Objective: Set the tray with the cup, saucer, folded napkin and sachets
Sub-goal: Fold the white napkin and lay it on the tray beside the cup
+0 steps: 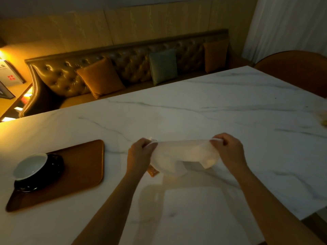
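Note:
A white napkin [184, 155] hangs stretched between both hands above the marble table. My left hand [140, 156] pinches its left corner and my right hand [230, 151] pinches its right corner. On the table below the napkin's left end an orange sachet [153, 171] shows partly. At the left lies a brown tray [83, 167]. On the tray's near-left part stands a dark saucer [53, 171] with a white-lined cup [30, 166] on it.
The white marble table [212, 110] ends at a right edge near the lower right corner. Behind it runs a tufted leather bench [127, 62] with cushions. A brown chair back [297, 68] stands at the far right. Something yellowish [323, 118] lies at the right edge.

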### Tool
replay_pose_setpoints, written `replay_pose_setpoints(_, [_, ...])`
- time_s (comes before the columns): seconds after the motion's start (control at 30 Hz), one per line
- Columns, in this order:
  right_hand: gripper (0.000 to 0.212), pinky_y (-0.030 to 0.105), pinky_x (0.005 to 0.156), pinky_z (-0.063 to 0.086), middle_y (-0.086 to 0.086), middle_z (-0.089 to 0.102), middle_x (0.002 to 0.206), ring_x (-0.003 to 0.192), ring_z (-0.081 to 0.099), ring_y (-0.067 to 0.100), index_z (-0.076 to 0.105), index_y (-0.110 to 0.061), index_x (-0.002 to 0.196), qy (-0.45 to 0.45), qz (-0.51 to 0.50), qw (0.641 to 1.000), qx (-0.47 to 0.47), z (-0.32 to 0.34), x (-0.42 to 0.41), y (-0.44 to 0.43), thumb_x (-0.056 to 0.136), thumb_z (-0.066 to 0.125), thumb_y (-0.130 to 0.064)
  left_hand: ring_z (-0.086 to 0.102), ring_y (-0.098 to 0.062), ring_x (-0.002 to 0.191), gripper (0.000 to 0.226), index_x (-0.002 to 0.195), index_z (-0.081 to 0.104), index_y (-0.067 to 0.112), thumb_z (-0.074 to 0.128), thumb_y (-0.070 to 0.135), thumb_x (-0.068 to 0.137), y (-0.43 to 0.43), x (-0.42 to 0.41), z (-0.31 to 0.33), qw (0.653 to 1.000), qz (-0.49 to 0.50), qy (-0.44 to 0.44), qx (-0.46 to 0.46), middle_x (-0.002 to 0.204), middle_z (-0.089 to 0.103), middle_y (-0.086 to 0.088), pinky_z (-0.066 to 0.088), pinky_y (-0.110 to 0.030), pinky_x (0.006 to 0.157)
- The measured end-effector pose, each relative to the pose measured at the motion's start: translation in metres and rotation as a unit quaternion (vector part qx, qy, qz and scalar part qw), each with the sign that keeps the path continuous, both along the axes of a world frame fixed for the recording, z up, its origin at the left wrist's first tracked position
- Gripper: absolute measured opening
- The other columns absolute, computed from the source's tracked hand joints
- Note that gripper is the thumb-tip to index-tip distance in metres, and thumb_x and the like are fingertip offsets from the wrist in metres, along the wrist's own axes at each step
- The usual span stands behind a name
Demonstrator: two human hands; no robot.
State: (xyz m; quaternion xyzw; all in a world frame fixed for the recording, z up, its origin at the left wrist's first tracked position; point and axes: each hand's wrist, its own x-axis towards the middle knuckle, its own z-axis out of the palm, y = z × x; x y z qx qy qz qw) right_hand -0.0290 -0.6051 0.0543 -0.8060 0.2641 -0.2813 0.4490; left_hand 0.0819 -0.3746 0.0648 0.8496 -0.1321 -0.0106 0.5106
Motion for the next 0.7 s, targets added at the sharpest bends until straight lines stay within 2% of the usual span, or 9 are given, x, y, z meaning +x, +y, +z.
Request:
replay_pose_setpoints(0.1, [0.024, 0.023, 0.055, 0.041, 0.0, 0.059, 0.062, 0.058, 0.053, 0.011, 0.06, -0.022, 0.061, -0.078, 0.011, 0.994, 0.08, 0.03, 0.004, -0.005, 0.077, 0.066, -0.006, 0.058, -0.024, 0.072, 0.015, 0.075, 0.063, 0.01, 0.062, 0.022, 0.083, 0.008, 0.006, 0.033, 0.999, -0.034, -0.014, -0.033, 0.073, 0.062, -0.007, 0.048, -0.038, 0.067])
replay_pose_setpoints(0.2, [0.027, 0.027, 0.053, 0.047, -0.002, 0.059, 0.056, 0.054, 0.055, 0.012, 0.061, -0.02, 0.061, -0.094, 0.104, 0.979, 0.146, 0.052, -0.005, -0.006, 0.077, 0.065, 0.0, 0.06, -0.035, 0.082, 0.014, 0.083, 0.062, 0.004, 0.058, 0.017, 0.086, 0.027, 0.001, 0.056, 0.994, -0.103, -0.004, -0.043, 0.086, 0.063, -0.02, 0.052, -0.048, 0.073])
replay_pose_setpoints(0.27, [0.022, 0.022, 0.046, 0.049, -0.007, 0.061, 0.051, 0.05, 0.057, 0.008, 0.063, -0.019, 0.061, -0.076, 0.178, 0.968, 0.162, 0.062, -0.016, -0.007, 0.076, 0.066, -0.003, 0.061, -0.037, 0.075, 0.014, 0.083, 0.062, 0.003, 0.06, 0.017, 0.085, 0.045, -0.006, 0.066, 0.987, -0.149, 0.022, -0.062, 0.084, 0.063, -0.022, 0.055, -0.044, 0.062])
replay_pose_setpoints(0.33, [0.008, 0.019, 0.045, 0.05, -0.005, 0.063, 0.054, 0.052, 0.061, 0.01, 0.066, -0.018, 0.063, -0.043, 0.247, 0.948, 0.194, 0.068, -0.028, -0.007, 0.068, 0.071, -0.015, 0.06, -0.032, 0.066, 0.016, 0.078, 0.063, 0.006, 0.066, 0.022, 0.078, 0.062, -0.013, 0.071, 0.978, -0.18, 0.063, -0.087, 0.076, 0.062, -0.017, 0.051, -0.037, 0.054])
replay_pose_setpoints(0.43, [0.007, 0.023, 0.048, 0.053, 0.003, 0.068, 0.062, 0.058, 0.065, 0.017, 0.067, -0.013, 0.066, 0.034, 0.323, 0.913, 0.246, 0.065, -0.038, -0.009, 0.065, 0.071, -0.018, 0.056, -0.04, 0.069, 0.022, 0.073, 0.065, 0.011, 0.071, 0.031, 0.066, 0.083, -0.013, 0.067, 0.959, -0.205, 0.161, -0.114, 0.079, 0.061, -0.023, 0.046, -0.049, 0.064])
replay_pose_setpoints(0.47, [0.005, 0.024, 0.048, 0.053, 0.004, 0.069, 0.063, 0.057, 0.065, 0.017, 0.067, -0.012, 0.066, 0.061, 0.333, 0.905, 0.259, 0.062, -0.038, -0.008, 0.066, 0.07, -0.016, 0.054, -0.04, 0.07, 0.021, 0.072, 0.065, 0.012, 0.072, 0.031, 0.066, 0.087, -0.011, 0.063, 0.952, -0.215, 0.191, -0.1, 0.077, 0.062, -0.02, 0.045, -0.048, 0.063])
replay_pose_setpoints(0.57, [0.005, 0.024, 0.046, 0.051, 0.006, 0.068, 0.06, 0.053, 0.064, 0.017, 0.065, -0.01, 0.066, 0.126, 0.324, 0.889, 0.296, 0.037, -0.034, -0.002, 0.069, 0.069, -0.013, 0.047, -0.025, 0.057, 0.023, 0.07, 0.065, 0.016, 0.071, 0.038, 0.066, 0.095, -0.007, 0.04, 0.937, -0.23, 0.262, 0.005, 0.062, 0.058, -0.002, 0.04, -0.028, 0.046])
replay_pose_setpoints(0.63, [0.01, 0.024, 0.047, 0.048, 0.006, 0.066, 0.06, 0.052, 0.062, 0.015, 0.063, -0.01, 0.066, 0.174, 0.298, 0.895, 0.282, 0.015, -0.029, 0.004, 0.074, 0.068, -0.01, 0.044, -0.013, 0.052, 0.023, 0.074, 0.064, 0.014, 0.069, 0.036, 0.072, 0.097, -0.005, 0.018, 0.928, -0.214, 0.297, 0.066, 0.063, 0.053, -0.002, 0.036, -0.021, 0.045])
replay_pose_setpoints(0.7, [0.016, 0.023, 0.046, 0.046, 0.006, 0.063, 0.062, 0.052, 0.061, 0.013, 0.061, -0.011, 0.064, 0.204, 0.261, 0.908, 0.256, -0.007, -0.023, 0.013, 0.079, 0.066, -0.007, 0.041, -0.01, 0.05, 0.016, 0.079, 0.063, 0.012, 0.063, 0.027, 0.083, 0.098, -0.001, -0.005, 0.927, -0.195, 0.296, 0.12, 0.065, 0.05, -0.004, 0.033, -0.019, 0.045])
